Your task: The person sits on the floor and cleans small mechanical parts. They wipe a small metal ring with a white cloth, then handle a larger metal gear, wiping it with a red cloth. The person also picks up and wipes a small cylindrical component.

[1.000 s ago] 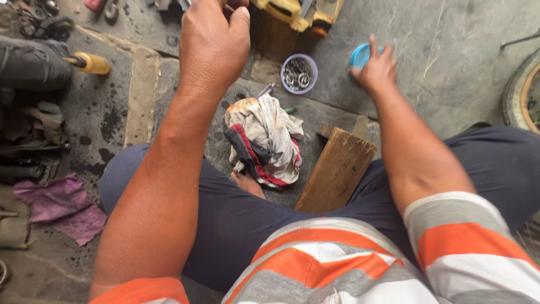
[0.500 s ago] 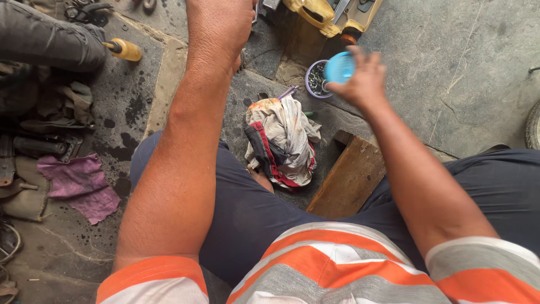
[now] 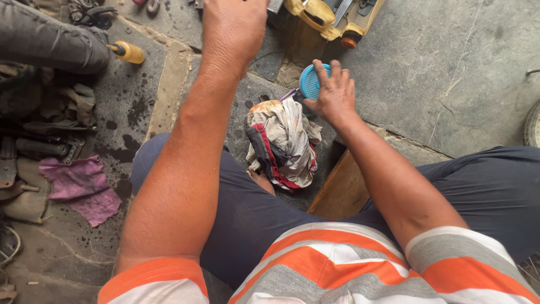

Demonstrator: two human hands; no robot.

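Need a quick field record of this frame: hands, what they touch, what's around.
view: head camera, looking down at a seated person
right hand: fingers spread over a blue round lid, pressing it from above
left hand: stretched forward to the top edge; its fingers are out of view
between the legs: crumpled white and red rag
under right forearm: wooden board
far side: yellow machine
left side: purple cloth, yellow-handled tool
ground: stained stone floor
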